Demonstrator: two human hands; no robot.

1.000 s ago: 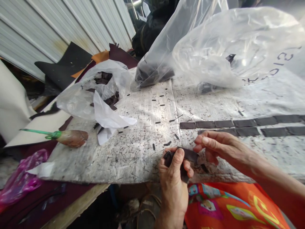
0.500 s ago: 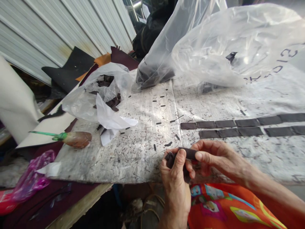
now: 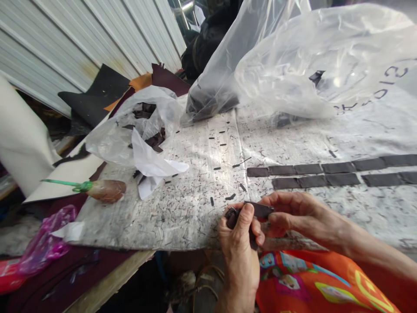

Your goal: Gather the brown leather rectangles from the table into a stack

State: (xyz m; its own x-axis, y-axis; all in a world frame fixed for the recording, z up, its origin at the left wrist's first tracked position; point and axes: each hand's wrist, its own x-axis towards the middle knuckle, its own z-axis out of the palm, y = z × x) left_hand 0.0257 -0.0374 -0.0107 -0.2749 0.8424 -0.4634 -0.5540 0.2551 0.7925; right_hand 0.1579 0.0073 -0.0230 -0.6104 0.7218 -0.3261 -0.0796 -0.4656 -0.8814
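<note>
My left hand (image 3: 240, 250) is closed around a small bunch of dark leather-like pieces (image 3: 232, 218). Its thumb presses on one flat dark strip (image 3: 261, 210) that sticks out to the right. At that strip's right end, my right hand (image 3: 301, 215) has its fingers along the upper edge and its thumb at the lower corner. Part of the grip is hidden behind the strip. Just beyond my hands, two rows of dark rectangular pieces, an upper row (image 3: 308, 169) and a lower row (image 3: 342, 179), lie on the pale, thread-strewn table cover (image 3: 182, 208).
A brown-bodied container with a green nozzle (image 3: 106, 191) lies at left. Near it are an opened plastic bag of dark scraps (image 3: 110, 139) and white paper (image 3: 150, 165). Large clear bags (image 3: 276, 61) stand at the back. Small dark bits (image 3: 216, 168) dot the cover.
My right thumb has slid off the strip's face to its lower corner, so more of the strip's end shows. My left hand keeps its grip almost unmoved.
</note>
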